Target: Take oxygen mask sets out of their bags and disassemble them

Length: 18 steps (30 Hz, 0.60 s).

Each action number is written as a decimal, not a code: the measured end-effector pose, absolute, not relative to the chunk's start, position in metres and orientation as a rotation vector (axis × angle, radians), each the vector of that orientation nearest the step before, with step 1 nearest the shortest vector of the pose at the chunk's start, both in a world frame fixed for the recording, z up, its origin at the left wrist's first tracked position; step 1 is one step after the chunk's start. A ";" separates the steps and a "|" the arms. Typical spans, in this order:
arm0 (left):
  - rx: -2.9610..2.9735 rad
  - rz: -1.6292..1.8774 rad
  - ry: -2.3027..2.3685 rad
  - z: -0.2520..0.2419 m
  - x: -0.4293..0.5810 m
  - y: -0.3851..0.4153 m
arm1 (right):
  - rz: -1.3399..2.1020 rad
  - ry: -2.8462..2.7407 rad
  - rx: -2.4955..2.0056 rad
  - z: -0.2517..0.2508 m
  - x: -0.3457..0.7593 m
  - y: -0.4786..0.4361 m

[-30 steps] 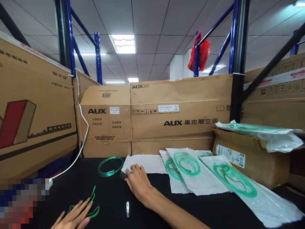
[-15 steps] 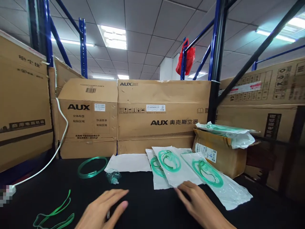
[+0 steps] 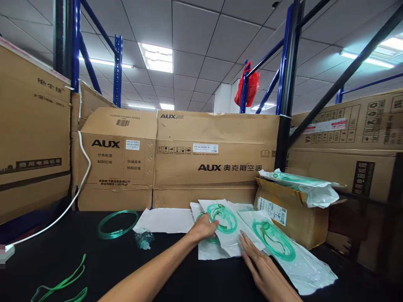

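My left hand [image 3: 204, 228] reaches to the left edge of a clear and white packet [image 3: 234, 243] that holds coiled green tubing, its fingers and thumb closed on that edge. My right hand [image 3: 256, 260] lies with fingers outstretched on the lower right part of the same packet. Under it, partly hidden, is another such packet [image 3: 208, 253], and a third packet [image 3: 283, 247] slants away to the right. Farther left are a loose coil of green tubing [image 3: 108, 237], a small clear mask [image 3: 145, 240] and a green strap [image 3: 59, 287]. A white sheet-like wrapper [image 3: 166, 220] lies behind the mask.
An open cardboard box [image 3: 299, 222] at the right bears more packets [image 3: 292, 179] on top. Large cardboard panels [image 3: 214, 163] wall off the back of the black table [image 3: 119, 264]. A white cable [image 3: 83, 180] runs down at left to a white block [image 3: 9, 251].
My left hand has moved forward and right from above the table to the packet's left edge. My right hand has shifted slightly right and down, now flatter on the packet. The view has tilted slightly.
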State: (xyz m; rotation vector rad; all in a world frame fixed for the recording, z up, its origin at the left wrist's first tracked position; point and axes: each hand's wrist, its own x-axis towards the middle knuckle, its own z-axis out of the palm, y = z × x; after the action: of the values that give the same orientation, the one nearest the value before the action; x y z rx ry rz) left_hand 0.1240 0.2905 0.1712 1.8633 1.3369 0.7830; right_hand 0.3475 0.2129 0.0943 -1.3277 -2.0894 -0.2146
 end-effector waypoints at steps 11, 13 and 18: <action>1.543 0.920 1.076 0.165 0.122 0.303 | -0.263 -2.057 -1.187 0.111 0.315 0.281; 1.537 0.926 1.021 0.170 0.113 0.300 | -0.295 -2.047 -1.121 0.113 0.314 0.287; 1.540 0.911 0.969 0.192 0.064 0.300 | -0.346 -2.087 -0.919 0.116 0.314 0.266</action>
State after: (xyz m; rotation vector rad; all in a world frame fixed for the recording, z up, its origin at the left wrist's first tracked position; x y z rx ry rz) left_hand 0.0640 0.3000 0.1921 1.5400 0.9690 0.9111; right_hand 0.3145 0.2661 0.1156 -0.9189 -2.0873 -0.3460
